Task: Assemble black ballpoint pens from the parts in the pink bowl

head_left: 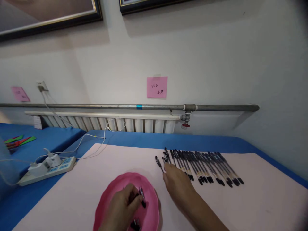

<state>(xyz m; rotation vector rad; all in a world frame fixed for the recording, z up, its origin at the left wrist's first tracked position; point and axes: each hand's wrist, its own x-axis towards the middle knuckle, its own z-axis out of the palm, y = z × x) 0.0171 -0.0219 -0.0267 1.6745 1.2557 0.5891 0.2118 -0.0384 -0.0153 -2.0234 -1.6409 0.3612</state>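
My left hand (124, 205) is over the pink plate (151, 211), thumb and forefinger pinched on what looks like a dark pen, mostly hidden by the fingers. Beside those fingertips lies a short clear piece with a black end (142, 196). More black pieces (135, 224) show low in the plate, partly behind the hand. My right hand (176, 183) is at the left end of a row of black pens (204, 165), its fingers closed around a pen (158, 161) that sticks out past the thumb. Other pen ends show just beyond its fingertips.
Pale pink paper (79, 189) covers the blue table (134, 138). A power strip (48, 170) with white plugs and cables is at the left. On the other blue table lie red and green strips (21, 141). A radiator (134, 123) and pipe (108, 106) run along the wall behind.
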